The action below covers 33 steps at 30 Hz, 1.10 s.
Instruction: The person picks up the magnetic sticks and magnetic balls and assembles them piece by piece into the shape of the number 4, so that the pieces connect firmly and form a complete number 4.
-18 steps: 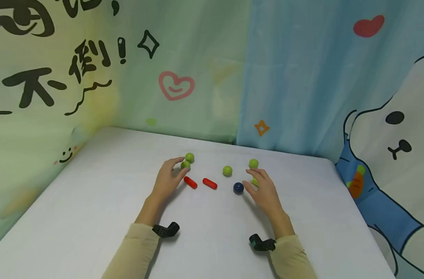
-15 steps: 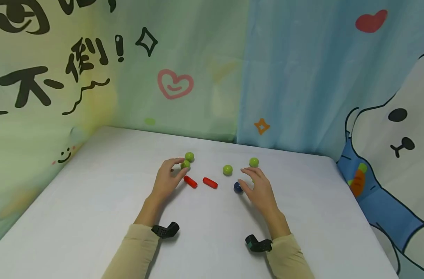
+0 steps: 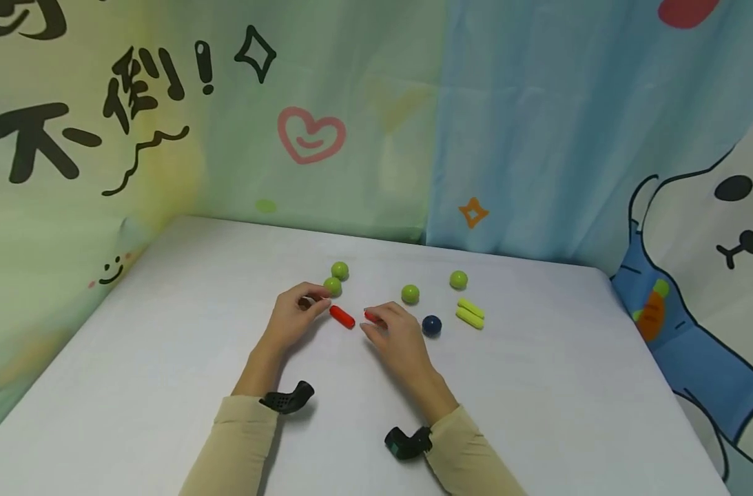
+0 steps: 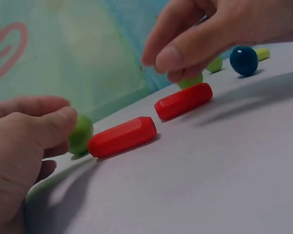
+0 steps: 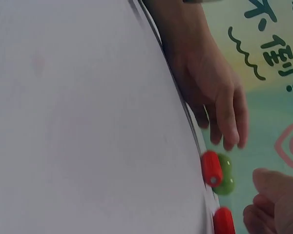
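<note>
We see a white table [image 3: 165, 344] and, over it, the left hand [image 3: 292, 317] and the right hand [image 3: 401, 337], both loosely bent, thumbs slightly parted from fingers, holding nothing. Between them we find two bright red sticks, faceted with blunt ends: one [image 4: 122, 138] just beside the left fingertips, the other [image 4: 184, 102] below the right fingers. We also see a glossy dark blue ball [image 3: 432, 326] and smaller green balls [image 3: 410, 295].

beige long sleeves [image 3: 230, 444]; black angled wrist cameras [image 3: 289, 399]
</note>
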### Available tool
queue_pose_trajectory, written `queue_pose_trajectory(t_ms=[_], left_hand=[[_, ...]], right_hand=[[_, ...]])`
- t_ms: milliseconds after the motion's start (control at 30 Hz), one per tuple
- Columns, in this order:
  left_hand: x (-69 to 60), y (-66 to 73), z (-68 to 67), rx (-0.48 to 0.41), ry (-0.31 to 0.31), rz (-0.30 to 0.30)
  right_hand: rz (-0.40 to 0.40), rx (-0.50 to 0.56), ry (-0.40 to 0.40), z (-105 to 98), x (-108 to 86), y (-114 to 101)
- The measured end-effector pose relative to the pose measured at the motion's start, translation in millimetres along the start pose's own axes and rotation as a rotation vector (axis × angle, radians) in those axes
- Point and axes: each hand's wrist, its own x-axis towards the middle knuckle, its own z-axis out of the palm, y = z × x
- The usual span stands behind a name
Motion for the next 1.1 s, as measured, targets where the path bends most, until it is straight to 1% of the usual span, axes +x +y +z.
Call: queue_pose_trajectory(t_ms=[67,133,233,333,400,500,600,767,833,1000,1100], left_hand=[[0.3,0.2,1.0,0.02,-0.032,-0.005],[1.1,1.0,2.9,0.036,-0.067,0.001],[2.7,3.8,5.8,0.056,-0.116,0.021],[5.4,6.2,7.7,0.081,-0.155,0.06],[7.3,7.9,7.4,0.103,-0.179,0.073],[8.5,9.7,5.3,0.145,-0.212,0.07],[6.6,10.4,2.8,0.188,-0.238,0.043],[3.0,8.3,1.2,0.216,-0.249,0.025],[2.5,6.9,0.8,0.205,-0.251,0.023],[2.8,4.0,-1.5,0.151,-0.247,-0.002],[2.3,2.3,-4.0,0.137,-0.239,-0.015]], right_hand=[[0.035,-0.017,-0.011,6.1,-0.1,-4.2],[0.048,-0.036,-0.012,10.5,-0.3,-6.8],[0.052,-0.045,0.0,14.3,-0.6,-8.2],[0.032,-0.038,0.018,16.3,-0.1,-7.0],[0.023,-0.037,0.026,17.2,0.9,-5.9],[0.014,-0.037,0.024,19.0,1.8,-5.7],[0.023,-0.029,0.023,22.5,0.8,-6.7],[0.034,-0.015,0.028,28.7,-1.4,-7.0],[0.044,-0.001,0.022,30.4,-0.6,-6.4],[0.052,0.03,0.023,34.9,2.2,-4.1],[0.056,0.055,0.018,37.9,4.0,-2.6]])
